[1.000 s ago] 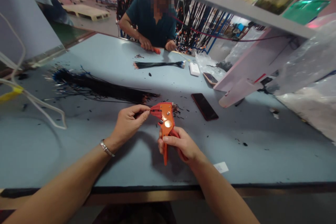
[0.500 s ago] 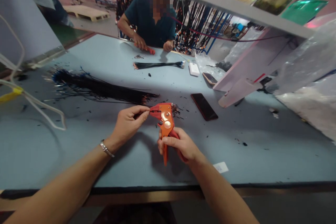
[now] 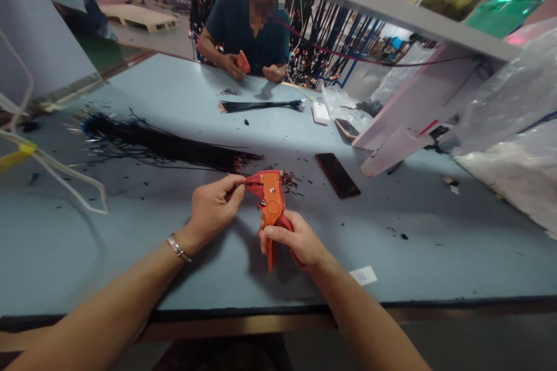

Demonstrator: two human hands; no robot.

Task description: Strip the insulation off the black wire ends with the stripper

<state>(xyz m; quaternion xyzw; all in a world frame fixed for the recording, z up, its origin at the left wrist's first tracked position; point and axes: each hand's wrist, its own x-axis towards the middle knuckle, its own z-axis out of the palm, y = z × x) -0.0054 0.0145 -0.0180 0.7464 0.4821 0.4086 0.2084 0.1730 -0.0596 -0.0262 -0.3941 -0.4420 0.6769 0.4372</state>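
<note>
My right hand (image 3: 296, 237) is wrapped round the handles of an orange and red wire stripper (image 3: 272, 191), held upright over the table with its jaws toward the left. My left hand (image 3: 217, 203) is closed in a pinch right at the jaws, on what looks like a thin black wire, mostly hidden by the fingers. Beyond the left hand lies a long bundle of black wires (image 3: 174, 145), with blue and metal ends at the left and copper-coloured ends at the right. Small cut pieces (image 3: 289, 181) are scattered just behind the stripper.
Across the table (image 3: 195, 284) a person (image 3: 248, 29) holds a red tool beside a smaller wire bundle (image 3: 261, 106). A dark phone (image 3: 338, 175) lies right of the stripper. White bent rods (image 3: 73, 185) stand at left; a shelf post (image 3: 400, 98) and plastic bags are at right.
Both my hands and the stripper have stayed nearly in place, drifting slightly left in view. The person opposite has lifted the red tool off the table and turned the other hand palm up.
</note>
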